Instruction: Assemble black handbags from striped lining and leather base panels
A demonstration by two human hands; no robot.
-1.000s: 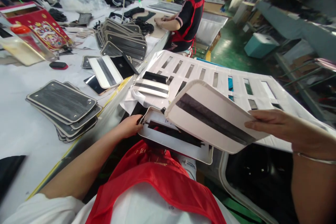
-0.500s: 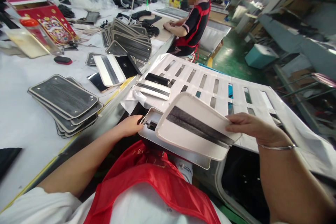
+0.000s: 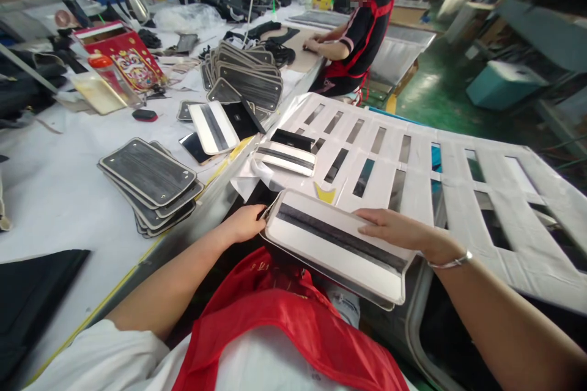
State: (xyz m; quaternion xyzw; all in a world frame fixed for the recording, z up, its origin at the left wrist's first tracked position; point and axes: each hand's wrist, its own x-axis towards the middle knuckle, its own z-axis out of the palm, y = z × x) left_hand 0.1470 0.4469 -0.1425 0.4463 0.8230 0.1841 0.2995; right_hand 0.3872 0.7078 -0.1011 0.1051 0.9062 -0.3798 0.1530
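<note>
L hand [image 3: 250, 223] curled closed on dark-sided case [image 3: 288, 256] at its 9 o'clock end, striped white panel [image 3: 337, 243] atop it at hand's 4 o'clock; R hand [image 3: 392, 231] part-spread on panel, mostly at its 8 o'clock, can't tell if pinching.

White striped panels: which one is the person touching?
The nearest panel, just beyond the red apron: the right hand touches it, while the left panel and middle panel lie untouched.

White panel [image 3: 316, 233], dark stripe, tilted atop case [image 3: 298, 261]
</note>
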